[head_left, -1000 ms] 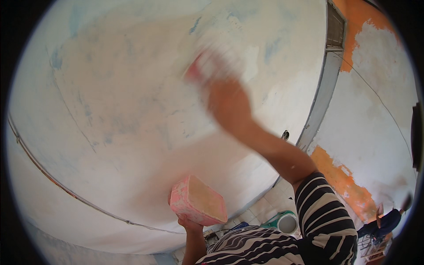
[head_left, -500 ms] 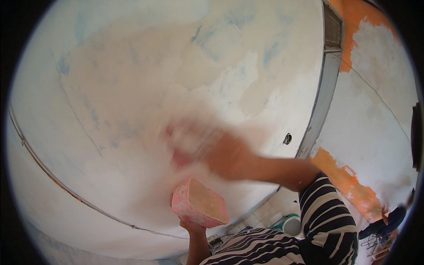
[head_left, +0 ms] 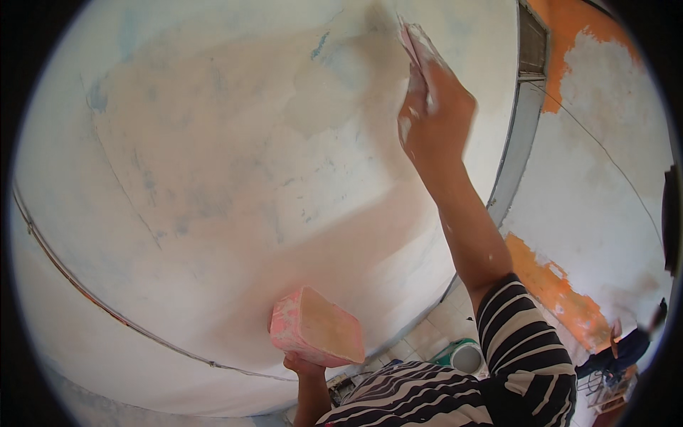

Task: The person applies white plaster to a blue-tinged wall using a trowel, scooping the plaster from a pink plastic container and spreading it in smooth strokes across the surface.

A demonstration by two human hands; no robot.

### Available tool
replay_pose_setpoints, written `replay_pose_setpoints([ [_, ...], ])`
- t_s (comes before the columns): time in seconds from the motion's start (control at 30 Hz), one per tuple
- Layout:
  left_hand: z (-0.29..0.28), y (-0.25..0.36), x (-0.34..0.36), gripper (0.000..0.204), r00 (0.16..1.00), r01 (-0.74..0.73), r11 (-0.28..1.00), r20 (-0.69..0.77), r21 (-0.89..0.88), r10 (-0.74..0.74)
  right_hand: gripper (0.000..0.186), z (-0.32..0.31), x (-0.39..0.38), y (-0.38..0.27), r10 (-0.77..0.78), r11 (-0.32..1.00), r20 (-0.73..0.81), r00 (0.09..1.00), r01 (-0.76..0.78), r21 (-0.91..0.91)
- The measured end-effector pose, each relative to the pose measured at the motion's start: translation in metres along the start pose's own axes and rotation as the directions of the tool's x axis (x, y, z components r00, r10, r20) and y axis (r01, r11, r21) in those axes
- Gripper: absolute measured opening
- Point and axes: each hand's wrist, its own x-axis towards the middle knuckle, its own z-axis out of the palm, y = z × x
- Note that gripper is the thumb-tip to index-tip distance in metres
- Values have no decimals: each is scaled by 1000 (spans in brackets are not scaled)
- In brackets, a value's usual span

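Observation:
A pink plastic tub (head_left: 313,340), smeared with pale putty, tilts in my left hand (head_left: 302,364), whose fingers wrap its underside. Beige putty (head_left: 333,324) fills the inside that shows. High on the right part of the wall (head_left: 213,171), my right hand (head_left: 435,114) grips a thin, flat pink putty spreader (head_left: 409,44) against or close to the surface; I cannot tell whether it touches. White smears mark the fingers of that hand. Beige patches and bluish spots cover the wall in front of me.
Along the lower left wall runs a cable (head_left: 107,306). A grey door frame (head_left: 523,121) edges the wall at right, beyond which another wall has orange patches (head_left: 555,292). A white-and-green bucket (head_left: 466,358) stands on the tiled floor. Another person (head_left: 629,352) is at the far right.
My right hand has swept from the middle of the wall, just above the tub, up and to the right, with the arm now stretched out. The tub has shifted only slightly left.

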Motion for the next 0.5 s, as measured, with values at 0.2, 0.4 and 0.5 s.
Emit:
replay_pose_setpoints([
  [0.2,-70,-15,5,64,993,-111,982,-22,154,116,43,27,-50,-129,-327,943,213,921,303,138],
  [0.4,-24,-8,-9,61,970,-194,981,145,-5,193,29,-36,31,-29,215,968,-340,916,-246,-49],
  [0.5,-42,-4,-10,63,987,-93,983,115,-158,112,27,45,5,-80,283,956,78,956,-288,54],
])
